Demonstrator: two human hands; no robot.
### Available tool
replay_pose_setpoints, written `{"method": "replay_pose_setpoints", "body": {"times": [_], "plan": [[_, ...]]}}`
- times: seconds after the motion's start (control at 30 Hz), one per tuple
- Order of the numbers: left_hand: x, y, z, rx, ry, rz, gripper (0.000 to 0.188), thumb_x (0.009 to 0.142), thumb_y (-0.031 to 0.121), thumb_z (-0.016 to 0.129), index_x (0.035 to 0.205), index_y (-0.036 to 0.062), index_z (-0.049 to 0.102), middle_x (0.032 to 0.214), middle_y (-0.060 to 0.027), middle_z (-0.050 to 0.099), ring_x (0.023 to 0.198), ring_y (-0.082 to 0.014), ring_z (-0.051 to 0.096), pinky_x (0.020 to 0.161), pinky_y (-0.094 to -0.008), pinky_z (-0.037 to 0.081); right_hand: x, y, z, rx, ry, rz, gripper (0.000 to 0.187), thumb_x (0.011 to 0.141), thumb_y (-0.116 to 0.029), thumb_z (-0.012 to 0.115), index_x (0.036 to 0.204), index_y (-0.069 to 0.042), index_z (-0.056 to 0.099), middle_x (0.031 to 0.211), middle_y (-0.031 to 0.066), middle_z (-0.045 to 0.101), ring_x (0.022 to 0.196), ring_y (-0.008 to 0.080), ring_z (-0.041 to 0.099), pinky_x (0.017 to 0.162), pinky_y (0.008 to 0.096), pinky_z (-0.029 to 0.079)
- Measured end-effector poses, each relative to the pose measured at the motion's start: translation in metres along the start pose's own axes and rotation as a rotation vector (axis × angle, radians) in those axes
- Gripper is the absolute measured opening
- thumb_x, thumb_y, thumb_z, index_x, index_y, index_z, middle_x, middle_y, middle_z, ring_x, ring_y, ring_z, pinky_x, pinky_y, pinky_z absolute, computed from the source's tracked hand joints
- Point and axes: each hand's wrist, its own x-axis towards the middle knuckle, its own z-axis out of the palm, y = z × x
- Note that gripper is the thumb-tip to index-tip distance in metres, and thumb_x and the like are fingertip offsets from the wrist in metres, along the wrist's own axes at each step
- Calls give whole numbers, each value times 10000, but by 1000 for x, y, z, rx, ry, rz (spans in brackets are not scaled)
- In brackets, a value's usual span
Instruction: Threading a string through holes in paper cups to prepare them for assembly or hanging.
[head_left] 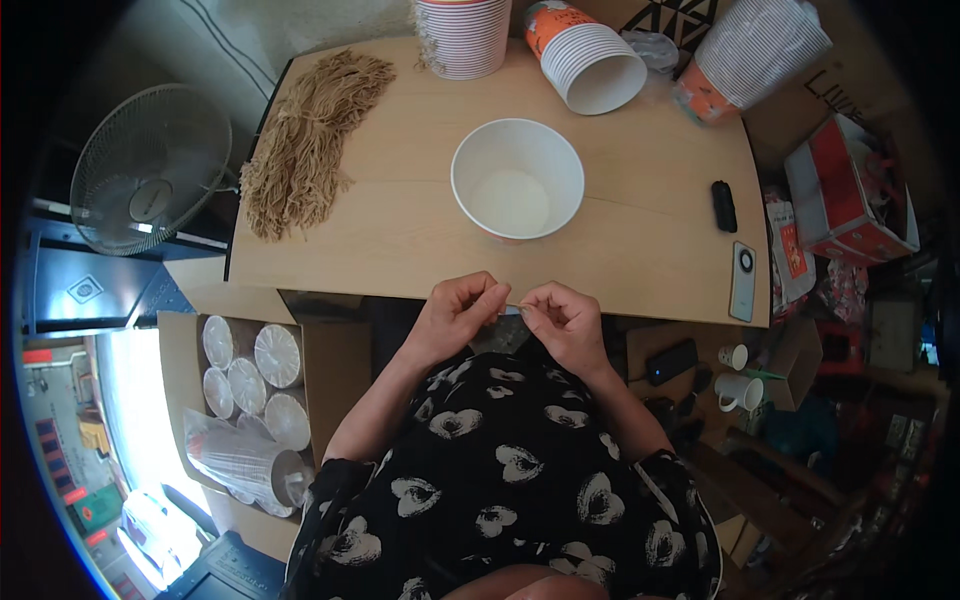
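My left hand (458, 318) and my right hand (566, 326) meet in front of me at the table's near edge. Thumb and forefinger are pinched together on each. A short, thin brownish strand seems to run between the fingertips, too small to name. Just beyond my hands a large white paper bucket (517, 180) stands upright, its inside bare down to the pale bottom. To the left on the table lies a thick bundle of tan cords (310, 145), loosely spread at its near end.
Stacked paper buckets (465, 38), a tipped orange-and-white stack (585, 60) and a plastic-wrapped stack (750, 60) line the far edge. A phone (742, 282) lies at right. Left are a fan (150, 170) and a carton (335, 375) of wrapped cup stacks; a mug (740, 391) sits lower right.
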Motion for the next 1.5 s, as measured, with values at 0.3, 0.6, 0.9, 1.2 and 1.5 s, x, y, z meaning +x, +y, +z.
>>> {"method": "replay_pose_setpoints", "body": {"times": [0.3,0.6,0.9,1.2,1.5], "plan": [[8,30,4,561,190,364,151,957,147,702,920,10,648,798,-47,659,668,-182,626,556,-303,475,-4,-3,-1,-107,111,-44,81,943,-56,719,928,23,709,668,-89,510,613,-5,409,538,192,327],[64,43,2,1236,283,711,176,839,220,779,977,118,736,929,-19,725,1188,-248,588,1010,-466,362,17,-10,5,-155,400,-340,38,940,34,671,969,24,649,765,-30,566,644,19,501,559,192,394],[55,57,0,954,327,628,112,864,164,770,949,93,756,894,-24,731,1072,-259,648,975,-438,372,38,-16,16,-305,468,-500,75,913,53,676,933,25,609,820,85,637,699,138,676,644,268,554],[52,60,4,887,318,595,108,860,166,774,946,101,761,843,-24,724,957,-220,677,927,-396,391,44,-7,17,-328,456,-425,48,938,29,667,938,34,620,835,67,686,775,117,700,728,271,585],[46,58,10,930,219,578,107,868,158,756,957,100,762,862,-35,723,1047,-259,653,961,-437,377,42,-3,13,-238,436,-352,49,949,24,660,933,32,614,833,80,690,741,120,698,671,264,566]]}}
